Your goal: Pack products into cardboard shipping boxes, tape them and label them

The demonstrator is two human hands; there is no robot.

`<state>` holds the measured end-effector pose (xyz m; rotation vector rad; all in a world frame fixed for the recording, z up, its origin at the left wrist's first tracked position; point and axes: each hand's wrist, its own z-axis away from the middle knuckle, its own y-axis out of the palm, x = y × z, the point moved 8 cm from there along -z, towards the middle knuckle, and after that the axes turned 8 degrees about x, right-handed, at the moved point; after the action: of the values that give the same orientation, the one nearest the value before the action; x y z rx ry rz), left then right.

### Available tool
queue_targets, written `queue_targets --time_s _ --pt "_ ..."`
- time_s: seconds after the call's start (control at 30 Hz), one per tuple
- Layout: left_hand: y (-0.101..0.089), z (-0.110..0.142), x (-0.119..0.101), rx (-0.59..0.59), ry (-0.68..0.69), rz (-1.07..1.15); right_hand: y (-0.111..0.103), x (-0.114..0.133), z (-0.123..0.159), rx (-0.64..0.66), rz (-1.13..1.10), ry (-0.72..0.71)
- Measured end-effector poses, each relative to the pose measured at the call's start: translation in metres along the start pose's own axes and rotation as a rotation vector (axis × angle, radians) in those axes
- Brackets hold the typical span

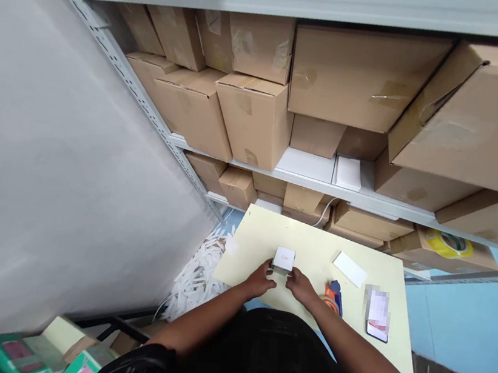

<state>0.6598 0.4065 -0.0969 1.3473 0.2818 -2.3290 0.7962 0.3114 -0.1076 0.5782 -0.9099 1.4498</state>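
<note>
"How are the fingers?"

"On the left hand (261, 280) and the right hand (300, 286) alike, thumb and forefinger stand apart. The fingertips meet the lower corners of a small white box (284, 257), one hand to each side. Whether they clamp it or merely rest against it, I can't tell."

"What's hard to make out?"

"The box's underside is out of sight, and so are the fingertips' ends where they curl against it. The marking on its top is too small to read. A phone (377, 332) at four o'clock from the box has its screen blurred out, and the right forearm seems to cover part of the orange-and-blue tape dispenser (333, 292)."

"And where's the box from the fingers?"

"Between the two hands, just beyond them on the pale worktop (265, 231): at one o'clock from the left hand, eleven from the right. A flat white carton (350, 269) lies apart, at three o'clock from it."
</note>
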Motion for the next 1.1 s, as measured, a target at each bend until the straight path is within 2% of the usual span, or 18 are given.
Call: queue_targets --time_s 0.17,0.33,0.57,0.7,0.8,0.9,1.0,1.1 --pt "-0.024 -0.010 -0.022 -0.118 0.030 0.035 -0.001 0.016 -0.035 0.046 0.050 0.015" --pt "-0.073 -0.027 -0.044 -0.195 0.028 0.024 0.003 0.050 -0.087 0.043 0.067 0.031" --pt "-0.159 -0.074 -0.068 -0.166 0.075 0.018 0.007 0.107 -0.165 -0.065 0.051 0.070" --pt "-0.191 -0.101 -0.081 -0.116 0.144 0.014 0.006 0.132 -0.194 -0.131 0.039 0.090" --pt "-0.203 -0.110 -0.086 -0.085 0.159 -0.005 0.007 0.141 -0.204 -0.160 0.017 0.106" --pt "-0.209 -0.109 -0.086 -0.084 0.134 -0.050 0.007 0.142 -0.202 -0.185 -0.012 0.117" --pt "-0.213 -0.100 -0.076 -0.126 0.070 -0.070 0.007 0.134 -0.187 -0.212 -0.047 0.136" --pt "-0.219 -0.082 -0.057 -0.213 -0.016 -0.061 0.009 0.116 -0.160 -0.223 -0.086 0.170"
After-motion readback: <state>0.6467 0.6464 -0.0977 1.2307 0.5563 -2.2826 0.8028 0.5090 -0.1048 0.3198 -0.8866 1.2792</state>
